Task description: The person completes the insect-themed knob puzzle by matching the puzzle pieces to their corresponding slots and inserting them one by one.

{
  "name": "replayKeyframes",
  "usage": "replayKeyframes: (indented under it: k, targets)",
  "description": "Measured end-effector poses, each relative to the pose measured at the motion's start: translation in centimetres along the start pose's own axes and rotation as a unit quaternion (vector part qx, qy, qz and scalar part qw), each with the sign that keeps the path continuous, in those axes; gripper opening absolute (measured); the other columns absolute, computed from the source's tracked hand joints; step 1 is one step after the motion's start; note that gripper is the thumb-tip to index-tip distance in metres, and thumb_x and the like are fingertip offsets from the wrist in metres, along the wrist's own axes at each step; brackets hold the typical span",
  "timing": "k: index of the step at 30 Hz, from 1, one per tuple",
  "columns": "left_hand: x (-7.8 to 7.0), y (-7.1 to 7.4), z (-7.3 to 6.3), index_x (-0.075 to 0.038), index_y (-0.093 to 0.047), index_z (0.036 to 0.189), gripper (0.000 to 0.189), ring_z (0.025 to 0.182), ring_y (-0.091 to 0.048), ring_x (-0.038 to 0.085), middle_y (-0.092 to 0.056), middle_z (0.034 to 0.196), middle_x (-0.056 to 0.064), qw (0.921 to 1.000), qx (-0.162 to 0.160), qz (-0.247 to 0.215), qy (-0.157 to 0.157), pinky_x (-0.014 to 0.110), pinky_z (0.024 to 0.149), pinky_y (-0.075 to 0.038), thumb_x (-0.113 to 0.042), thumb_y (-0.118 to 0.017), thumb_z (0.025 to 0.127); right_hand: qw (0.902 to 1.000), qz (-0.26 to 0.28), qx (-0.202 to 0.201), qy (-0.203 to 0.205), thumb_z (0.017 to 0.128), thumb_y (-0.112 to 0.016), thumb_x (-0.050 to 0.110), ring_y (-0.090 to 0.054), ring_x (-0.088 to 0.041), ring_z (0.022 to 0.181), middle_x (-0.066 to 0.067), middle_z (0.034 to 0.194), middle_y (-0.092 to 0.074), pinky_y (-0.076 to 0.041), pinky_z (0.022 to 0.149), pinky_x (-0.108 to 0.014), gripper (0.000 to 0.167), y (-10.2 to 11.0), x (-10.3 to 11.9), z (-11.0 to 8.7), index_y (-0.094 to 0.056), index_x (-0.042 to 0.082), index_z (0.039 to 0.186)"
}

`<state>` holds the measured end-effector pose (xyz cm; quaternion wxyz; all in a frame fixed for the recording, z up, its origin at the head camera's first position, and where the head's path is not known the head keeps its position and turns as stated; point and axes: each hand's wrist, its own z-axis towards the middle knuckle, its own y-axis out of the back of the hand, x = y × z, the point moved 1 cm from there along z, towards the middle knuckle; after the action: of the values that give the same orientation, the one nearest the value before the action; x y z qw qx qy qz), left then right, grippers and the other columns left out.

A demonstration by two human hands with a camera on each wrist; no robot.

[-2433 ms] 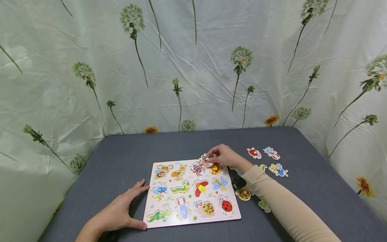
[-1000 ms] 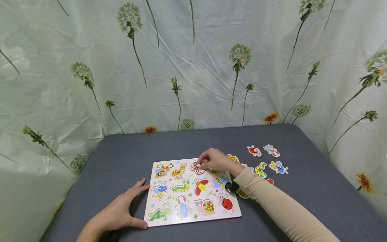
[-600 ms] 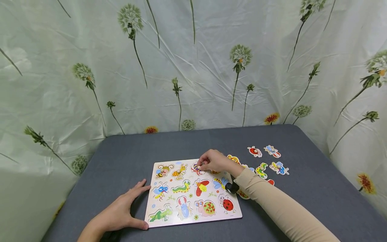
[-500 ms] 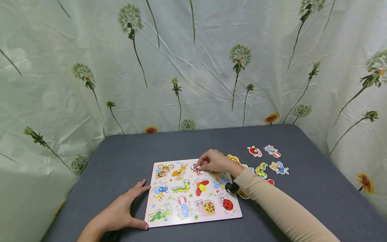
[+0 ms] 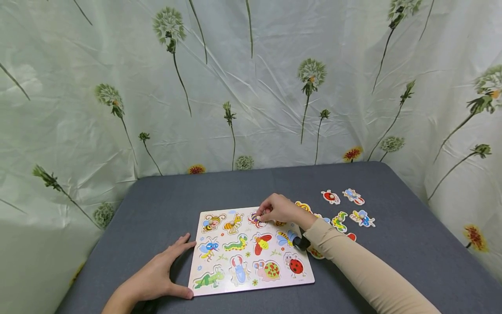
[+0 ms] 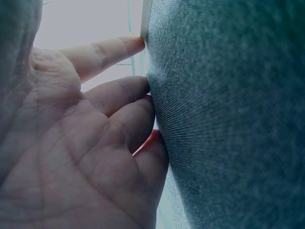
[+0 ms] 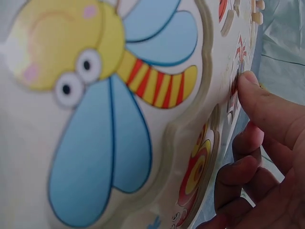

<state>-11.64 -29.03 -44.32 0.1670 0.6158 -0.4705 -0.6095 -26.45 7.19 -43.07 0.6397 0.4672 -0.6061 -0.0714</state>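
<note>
A wooden peg puzzle board [image 5: 217, 285] with insect pictures lies on the table. My left hand [image 5: 150, 274] is at its left side, fingers spread, the thumb touching the near left corner and the index fingertip at the left edge. In the left wrist view, the left fingers [image 6: 119, 98] reach to the cloth. My right hand [image 5: 282, 209] pinches the knob of a spider puzzle piece [image 5: 254, 223] at the spider recess in the far row. Seen from the right wrist, the thumb [image 7: 267, 105] covers part of this piece; whether it lies flush I cannot tell.
Bee [image 5: 212, 223] and ant [image 5: 232, 223] pieces with knobs sit in the far row. To the right lie several loose pieces, including a ladybird [image 5: 330, 197], a beetle [image 5: 353, 196], a caterpillar [image 5: 339, 221] and a blue-winged insect [image 5: 362, 218]. The right forearm partly hides others.
The right hand has carried the spider piece left and down from the board's far edge onto the spider recess. Over the last second both hands have stayed nearly still.
</note>
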Motion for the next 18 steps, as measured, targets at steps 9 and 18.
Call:
replayKeyframes:
  k: [9, 18]
  targets:
    - [0.1, -0.1, -0.1, -0.021, -0.047, 0.163, 0.12, 0.159, -0.027, 0.058, -0.029, 0.177, 0.019, 1.0, -0.002, -0.002, -0.005, 0.081, 0.114, -0.036, -0.056, -0.102, 0.063, 0.9984, -0.052, -0.021, -0.008, 0.095, -0.084, 0.027, -0.05, -0.012, 0.065, 0.005, 0.067, -0.063, -0.034, 0.077, -0.032, 0.006, 0.2, 0.1, -0.1, -0.087, 0.021, 0.094]
    - [0.0, -0.1, 0.0, -0.021, -0.046, 0.163, 0.12, 0.158, -0.027, 0.059, -0.028, 0.177, 0.02, 1.0, 0.001, -0.001, 0.004, 0.082, 0.114, -0.035, -0.055, -0.102, 0.062, 0.9991, -0.034, -0.013, 0.019, 0.098, -0.081, 0.023, -0.042, -0.01, 0.057, 0.003, 0.067, -0.06, -0.033, 0.056, -0.024, 0.008, 2.0, -0.2, -0.4, -0.087, 0.017, 0.1]
